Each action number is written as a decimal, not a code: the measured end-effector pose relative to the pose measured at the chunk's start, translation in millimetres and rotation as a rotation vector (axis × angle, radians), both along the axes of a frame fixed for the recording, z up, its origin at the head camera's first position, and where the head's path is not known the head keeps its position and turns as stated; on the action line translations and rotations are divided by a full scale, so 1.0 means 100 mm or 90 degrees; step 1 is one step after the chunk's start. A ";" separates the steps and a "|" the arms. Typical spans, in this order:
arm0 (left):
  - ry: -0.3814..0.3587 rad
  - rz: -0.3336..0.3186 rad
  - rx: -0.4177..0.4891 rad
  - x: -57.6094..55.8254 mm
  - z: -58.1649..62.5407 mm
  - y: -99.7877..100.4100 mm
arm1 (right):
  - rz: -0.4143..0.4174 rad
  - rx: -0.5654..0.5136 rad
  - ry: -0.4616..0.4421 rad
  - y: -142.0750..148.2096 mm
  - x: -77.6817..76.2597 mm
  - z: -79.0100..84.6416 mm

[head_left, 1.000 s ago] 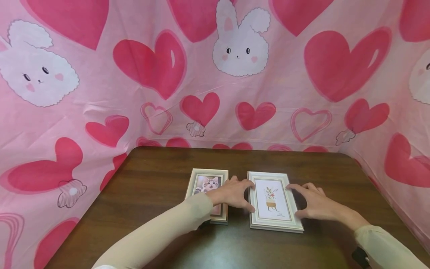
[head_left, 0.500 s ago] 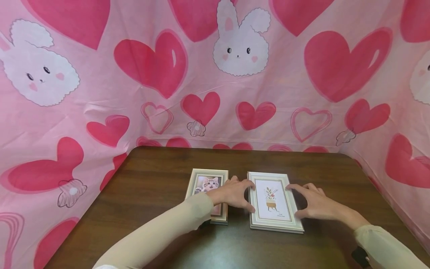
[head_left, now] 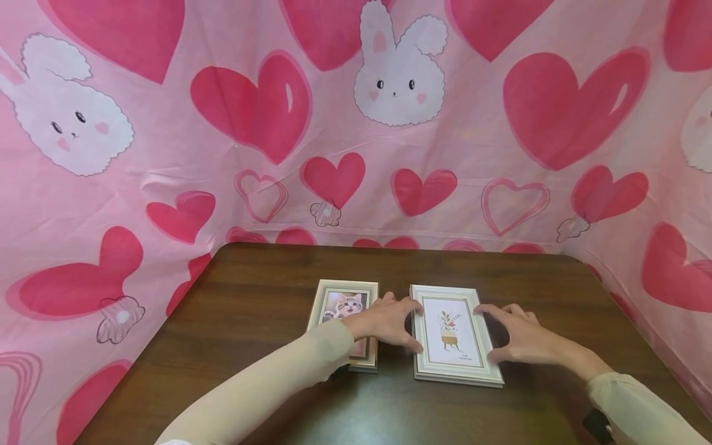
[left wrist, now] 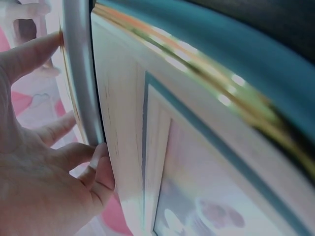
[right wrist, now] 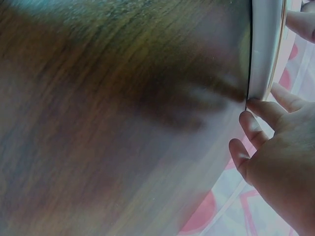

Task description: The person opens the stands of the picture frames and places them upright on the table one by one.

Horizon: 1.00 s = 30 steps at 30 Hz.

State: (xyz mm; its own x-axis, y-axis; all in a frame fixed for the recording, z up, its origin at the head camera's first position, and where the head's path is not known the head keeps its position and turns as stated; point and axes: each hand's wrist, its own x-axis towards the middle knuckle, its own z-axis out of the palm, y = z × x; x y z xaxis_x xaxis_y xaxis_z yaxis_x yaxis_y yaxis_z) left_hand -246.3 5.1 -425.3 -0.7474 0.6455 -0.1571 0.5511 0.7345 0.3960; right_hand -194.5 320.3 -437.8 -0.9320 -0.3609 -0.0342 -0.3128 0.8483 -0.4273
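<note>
A white picture frame (head_left: 453, 372) with a potted-plant print lies face up on the dark wooden table in the head view. My left hand (head_left: 385, 320) holds its left side with thumb and fingertips spread along the edge. Across from it, my right hand (head_left: 525, 339) grips the right side the same way, thumb nearer me. The right wrist view shows that hand's fingertips (right wrist: 256, 105) low against the frame's side. A second, cream frame (head_left: 364, 367) with a kitten picture lies to the left, partly covered by my left hand and sleeve; the left wrist view shows this kitten frame (left wrist: 128, 98) close up.
The brown table (head_left: 245, 296) has a rounded far edge. A pink curtain (head_left: 467, 142) printed with hearts and rabbits hangs around its back and sides. A narrow gap separates the two picture frames.
Both hands stay at the sides of the white picture frame, and neither frame has visibly moved. Only the head view shifts very slightly.
</note>
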 end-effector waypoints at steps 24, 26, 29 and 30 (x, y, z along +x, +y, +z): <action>-0.022 0.014 0.011 0.00 0.02 0.00 | 0.005 -0.003 -0.001 0.00 -0.01 0.01; -0.022 0.015 0.010 0.00 0.02 0.00 | 0.006 -0.005 0.001 0.01 -0.01 0.00; -0.017 0.016 0.009 0.00 0.01 0.01 | 0.007 -0.008 0.002 0.02 0.00 0.00; -0.016 0.017 0.008 0.00 0.01 0.01 | 0.008 -0.008 0.002 0.02 0.00 0.00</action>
State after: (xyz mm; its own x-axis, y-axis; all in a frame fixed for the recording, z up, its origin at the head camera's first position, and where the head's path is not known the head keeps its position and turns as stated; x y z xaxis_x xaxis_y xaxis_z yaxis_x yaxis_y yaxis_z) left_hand -246.8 6.1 -424.0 -0.7604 0.6273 -0.1678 0.5210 0.7437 0.4189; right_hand -194.9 322.1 -437.6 -0.9273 -0.3735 -0.0263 -0.3253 0.8383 -0.4375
